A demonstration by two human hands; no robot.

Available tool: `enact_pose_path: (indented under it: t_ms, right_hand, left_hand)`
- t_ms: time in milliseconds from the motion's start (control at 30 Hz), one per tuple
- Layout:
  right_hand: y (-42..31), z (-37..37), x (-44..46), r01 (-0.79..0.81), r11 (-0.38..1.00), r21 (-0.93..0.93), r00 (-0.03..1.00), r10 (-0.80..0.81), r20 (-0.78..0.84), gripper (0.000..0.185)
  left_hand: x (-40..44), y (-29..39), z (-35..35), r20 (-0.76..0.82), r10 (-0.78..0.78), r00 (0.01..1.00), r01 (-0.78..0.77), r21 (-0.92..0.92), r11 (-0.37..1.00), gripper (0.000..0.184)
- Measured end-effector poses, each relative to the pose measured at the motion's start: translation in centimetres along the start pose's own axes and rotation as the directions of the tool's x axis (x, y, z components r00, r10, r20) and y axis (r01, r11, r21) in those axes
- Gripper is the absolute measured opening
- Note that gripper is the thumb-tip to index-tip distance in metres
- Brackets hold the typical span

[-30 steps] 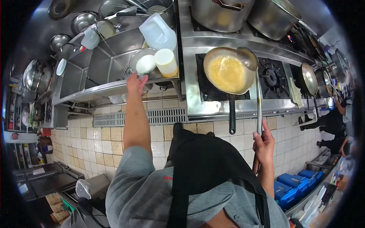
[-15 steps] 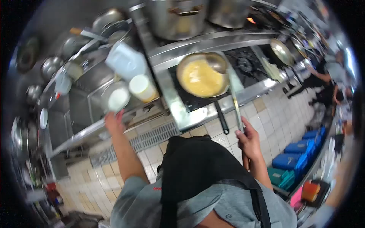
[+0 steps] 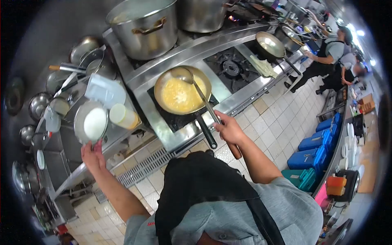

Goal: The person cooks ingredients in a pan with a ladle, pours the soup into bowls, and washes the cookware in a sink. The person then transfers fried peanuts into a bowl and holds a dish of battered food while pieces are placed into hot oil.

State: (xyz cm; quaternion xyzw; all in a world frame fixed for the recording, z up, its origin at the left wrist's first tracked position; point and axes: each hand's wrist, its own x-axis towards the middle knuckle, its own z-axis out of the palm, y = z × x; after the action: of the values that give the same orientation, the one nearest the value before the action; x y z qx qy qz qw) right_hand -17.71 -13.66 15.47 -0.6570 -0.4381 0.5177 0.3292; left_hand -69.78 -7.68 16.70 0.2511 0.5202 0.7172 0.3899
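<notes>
Yellow mixture point(image 3: 179, 96) is lying in a wide pan point(image 3: 162, 80) on the stove point(image 3: 223, 92), and a long metal ladle point(image 3: 200, 94) is resting its cup inside, toward the far side. The right hand point(image 3: 230, 128) is holding the ladle's shaft in closed fingers, with the brown end projecting toward the body. The black pan handle point(image 3: 206, 131) is pointing back just beside that hand, which is not touching it. The left hand point(image 3: 93, 156) is touching the near rim of a metal bowl point(image 3: 79, 122) with white contents point(image 3: 94, 123); its fingers are looking narrow there, though I cannot tell whether they are bearing weight. That bowl is sitting by the sink point(image 3: 67, 151), beside a translucent jug point(image 3: 105, 87) and a pale tub point(image 3: 123, 116), with the pan lying to its right. The step in hand is seeming to be ladle work in the pan; any further move is calling for a steady right grip and a level bowl.
</notes>
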Motion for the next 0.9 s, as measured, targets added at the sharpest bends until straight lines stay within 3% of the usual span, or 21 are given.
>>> enact_pose_path:
  t_ms: [33, 67, 100, 133, 167, 200, 267, 400, 567, 633, 767, 900]
  right_hand:
    - [0.0, 0.0, 0.4, -0.021, 0.998, 0.051, 0.999, 0.019, 0.041, 0.055]
    - [-0.4, -0.1, 0.6, -0.042, 0.993, 0.110, 0.992, 0.029, 0.119, 0.057]
    - [-1.1, -0.4, 0.5, -0.146, 0.956, 0.254, 0.977, 0.099, 0.190, 0.057]
    - [-1.6, -0.6, 0.3, -0.256, 0.888, 0.382, 0.951, 0.160, 0.266, 0.057]
    - [-1.7, -0.9, 0.1, -0.299, 0.842, 0.449, 0.934, 0.163, 0.316, 0.051]
    - [-1.9, -1.4, 0.0, -0.305, 0.843, 0.444, 0.929, 0.161, 0.332, 0.051]
    - [-2.2, -2.2, -0.8, -0.421, 0.669, 0.612, 0.884, 0.151, 0.442, 0.044]
    - [-2.5, -3.3, -2.6, -0.440, 0.602, 0.666, 0.880, 0.141, 0.454, 0.046]
    - [-3.3, -4.1, -4.8, -0.316, 0.700, 0.641, 0.932, 0.101, 0.349, 0.048]
    - [-4.4, -4.2, -5.6, -0.197, 0.825, 0.529, 0.972, 0.095, 0.215, 0.051]
    - [-3.9, -4.0, -5.2, -0.091, 0.880, 0.466, 0.994, 0.048, 0.103, 0.057]
    - [-3.3, -3.0, -3.8, -0.013, 0.963, 0.270, 1.000, 0.007, 0.024, 0.060]
  left_hand:
    - [-0.1, -0.5, 0.4, 0.034, 0.054, 0.998, -0.054, 0.017, 0.998, 0.027]
    - [-2.5, 1.4, 3.9, 0.026, -0.045, 0.999, 0.047, -0.109, 0.993, 0.023]
    - [-3.2, 1.6, 5.3, 0.010, -0.046, 0.999, 0.047, -0.120, 0.992, 0.019]
    - [-3.4, 1.5, 6.3, 0.047, -0.005, 0.999, 0.006, -0.015, 1.000, 0.016]
    - [-4.0, 1.2, 7.6, 0.077, -0.035, 0.996, 0.042, -0.096, 0.995, 0.014]
    - [-4.3, 0.9, 8.8, 0.063, -0.028, 0.998, 0.033, -0.091, 0.995, 0.014]
    - [-4.9, 0.3, 11.0, 0.114, -0.072, 0.991, 0.078, -0.042, 0.996, 0.011]
    - [-7.1, -0.9, 16.1, 0.148, -0.104, 0.984, 0.117, -0.085, 0.989, 0.014]
    - [-6.7, -4.6, 19.3, 0.234, -0.180, 0.955, 0.182, 0.011, 0.983, 0.017]
    - [-7.0, -5.5, 20.7, 0.225, -0.179, 0.958, 0.178, 0.028, 0.984, 0.015]
    - [-7.5, -6.7, 23.3, 0.240, -0.184, 0.953, 0.164, 0.100, 0.981, 0.012]
    - [-7.2, -7.8, 25.0, 0.268, -0.163, 0.950, 0.134, 0.122, 0.983, 0.014]
